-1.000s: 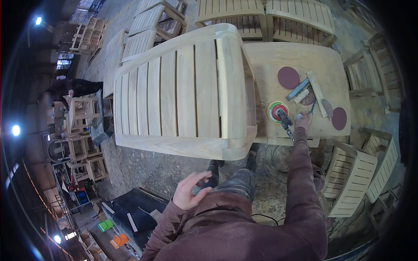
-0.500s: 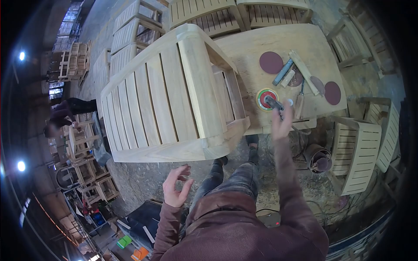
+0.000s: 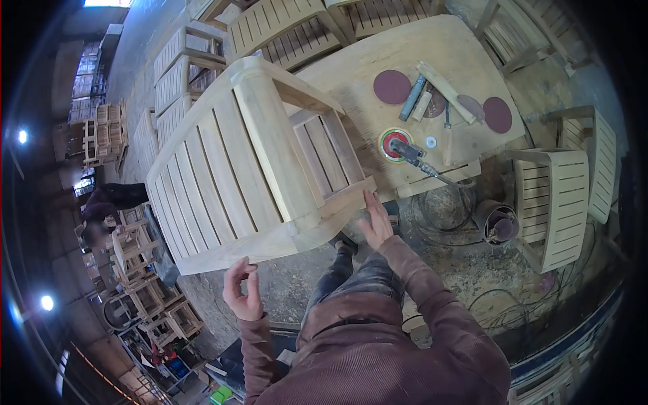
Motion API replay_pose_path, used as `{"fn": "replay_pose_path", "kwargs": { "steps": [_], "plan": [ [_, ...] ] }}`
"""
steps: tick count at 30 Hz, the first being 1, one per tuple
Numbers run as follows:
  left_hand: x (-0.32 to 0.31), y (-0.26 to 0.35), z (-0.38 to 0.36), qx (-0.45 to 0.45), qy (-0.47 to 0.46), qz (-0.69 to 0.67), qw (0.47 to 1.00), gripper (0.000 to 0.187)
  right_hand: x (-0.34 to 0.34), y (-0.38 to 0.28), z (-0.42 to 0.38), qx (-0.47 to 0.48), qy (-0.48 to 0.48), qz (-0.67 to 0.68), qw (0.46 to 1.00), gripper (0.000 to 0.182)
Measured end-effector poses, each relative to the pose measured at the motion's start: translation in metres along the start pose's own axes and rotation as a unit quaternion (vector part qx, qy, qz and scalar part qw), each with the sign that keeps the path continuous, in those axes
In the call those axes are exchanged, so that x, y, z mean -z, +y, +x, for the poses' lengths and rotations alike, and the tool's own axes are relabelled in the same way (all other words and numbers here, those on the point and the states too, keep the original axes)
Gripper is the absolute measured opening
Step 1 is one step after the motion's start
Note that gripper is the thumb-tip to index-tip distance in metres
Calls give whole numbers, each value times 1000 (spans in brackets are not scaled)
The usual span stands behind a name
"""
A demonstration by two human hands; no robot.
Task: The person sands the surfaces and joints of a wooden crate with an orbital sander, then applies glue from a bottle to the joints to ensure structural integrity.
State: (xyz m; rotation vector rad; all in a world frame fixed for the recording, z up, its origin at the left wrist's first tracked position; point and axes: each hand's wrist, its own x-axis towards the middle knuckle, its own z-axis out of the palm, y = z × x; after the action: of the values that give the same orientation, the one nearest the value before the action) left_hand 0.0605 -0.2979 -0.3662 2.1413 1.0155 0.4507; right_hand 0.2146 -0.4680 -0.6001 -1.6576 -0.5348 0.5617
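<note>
A slatted wooden chair (image 3: 260, 135) lies on the worktable (image 3: 331, 65), its slats facing left. My right hand (image 3: 378, 221) has its fingers stretched out at the chair's near right corner, with the fingertips at the wooden edge. Just below the near rail, my left hand (image 3: 244, 290) is raised with curved, parted fingers and holds nothing. On the table right of the chair rests a sander (image 3: 403, 148) with a red and green disc and a hose. Beside it is a small white disc (image 3: 430, 142).
Sanding discs (image 3: 392, 87), a blue-handled tool (image 3: 412, 98) and wood pieces (image 3: 445, 92) lie on the table. A bucket (image 3: 497, 223) and hoses are on the floor at right. Wooden chairs (image 3: 565, 209) stand around. Another person (image 3: 111, 202) bends at far left.
My right hand has moved from beside the sander, left to the chair's corner. My left hand has shifted left and slightly down. The whole view has shifted.
</note>
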Motion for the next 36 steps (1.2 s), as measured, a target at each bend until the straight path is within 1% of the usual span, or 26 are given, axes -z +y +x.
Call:
{"fn": "replay_pose_path", "kwargs": {
  "steps": [2, 4, 5, 7, 8, 10, 12, 14, 15, 16, 17, 18, 19, 20, 21, 22, 23, 25, 26, 28, 29, 31, 33, 34, 35, 36],
  "plan": [
    [2, 2, 8, -9, -5, 3, 1000, 26, 2, -39, -1, 88, -3, -7, 996, 84],
    [4, 0, 9, 0, 4, 9, 1000, 26, 19, -129, 7, 192, -25, 97, 976, 89],
    [4, 3, 10, -2, 0, 11, 1000, 26, 15, -138, 5, 189, -21, 98, 977, 89],
    [4, 9, 15, -20, 5, 74, 997, 27, 10, -148, 1, 239, -81, 118, 961, 90],
    [3, 11, 20, -24, 1, 75, 997, 27, 7, -141, 2, 238, -75, 118, 961, 90],
    [4, 11, 32, -68, 58, 71, 993, 27, -6, -102, 6, 167, 47, 125, 977, 84],
    [22, -7, 44, -88, 54, 106, 989, 31, -15, -29, 2, 35, 44, 172, 983, 78],
    [36, -29, 60, -66, 119, 156, 978, 36, -5, 38, -10, -135, -15, 146, 980, 70],
    [51, -51, 67, -2, 121, 124, 985, 45, 3, 45, -11, -137, -14, 145, 980, 70],
    [64, -78, 73, -3, 118, 120, 986, 45, 11, 51, -7, -251, -93, -42, 963, 64],
    [78, -107, 82, 32, 146, 163, 975, 50, 16, 53, -2, -352, -163, -225, 894, 58],
    [91, -128, 93, 67, 173, 207, 961, 56, 16, 43, 4, -353, -157, -225, 895, 58],
    [104, -141, 103, 65, 173, 204, 961, 56, 15, 21, 11, -290, -51, -135, 946, 54],
    [117, -153, 111, 82, 134, 230, 961, 62, 14, -4, 19, -218, 55, -42, 973, 51],
    [127, -164, 120, 97, 96, 252, 958, 69, 13, -34, 28, -137, 58, 13, 989, 49],
    [135, -175, 131, 94, 98, 245, 960, 69, 14, -65, 38, -52, 61, 67, 995, 48],
    [143, -186, 141, 89, 89, 261, 957, 71, 15, -94, 47, -45, 64, 62, 995, 48],
    [156, -209, 162, 85, 86, 261, 958, 77, 16, -137, 64, 28, -27, 138, 990, 47],
    [156, -207, 167, 80, 90, 253, 960, 77, 16, -145, 71, 36, -25, 132, 990, 47],
    [157, -204, 177, 108, 113, 261, 953, 81, 15, -158, 83, -116, -118, 46, 985, 45],
    [157, -202, 179, 119, 118, 255, 952, 85, 11, -162, 84, -108, -111, 38, 987, 45],
    [158, -186, 179, 135, 119, 236, 955, 86, -2, -164, 83, -65, -36, 219, 973, 45],
    [170, -195, 191, 214, 121, 206, 947, 84, -12, -165, 82, -53, -19, 210, 976, 45],
    [182, -207, 197, 210, 121, 200, 949, 84, -21, -167, 81, -51, -9, 208, 977, 45],
    [195, -220, 204, 281, 69, -34, 957, 80, -28, -179, 81, -46, -4, 204, 978, 45],
    [212, -237, 210, 335, 10, -264, 904, 76, -34, -199, 79, -29, -1, 148, 989, 45]
  ]
}}
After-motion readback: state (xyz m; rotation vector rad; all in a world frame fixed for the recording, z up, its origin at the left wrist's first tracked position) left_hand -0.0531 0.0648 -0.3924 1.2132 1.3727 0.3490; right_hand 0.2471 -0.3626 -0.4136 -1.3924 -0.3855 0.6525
